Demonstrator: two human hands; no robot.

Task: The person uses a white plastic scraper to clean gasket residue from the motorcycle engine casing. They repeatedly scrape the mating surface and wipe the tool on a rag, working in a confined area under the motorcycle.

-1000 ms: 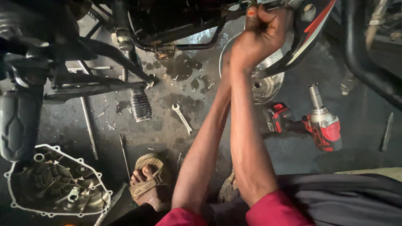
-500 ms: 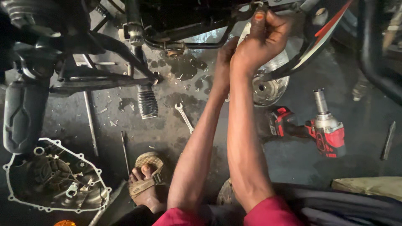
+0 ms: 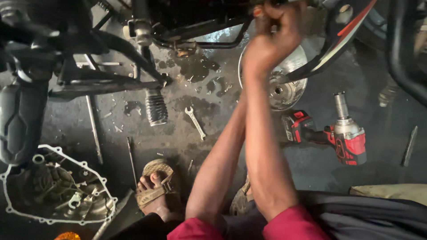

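Observation:
Both of my arms reach up to the underside of a motorcycle at the top of the view. My right hand (image 3: 272,38) is closed in a fist around a dark part at the top edge; what it grips is blurred. My left forearm runs up behind the right forearm, and the left hand is hidden behind it. Black frame tubes (image 3: 200,44) of the motorcycle pass just left of the fist. A shiny round metal hub (image 3: 287,86) lies on the oily floor below my right hand.
A small spanner (image 3: 195,122) lies on the floor. A red and grey impact wrench (image 3: 344,135) lies to the right. An open engine cover (image 3: 53,191) sits at lower left beside my sandalled foot (image 3: 153,189). A ribbed rubber boot (image 3: 155,106) hangs at centre left.
My right fist has shifted a little and is blurred with motion. My left hand, seen beside the right wrist before, is hidden behind the right arm now.

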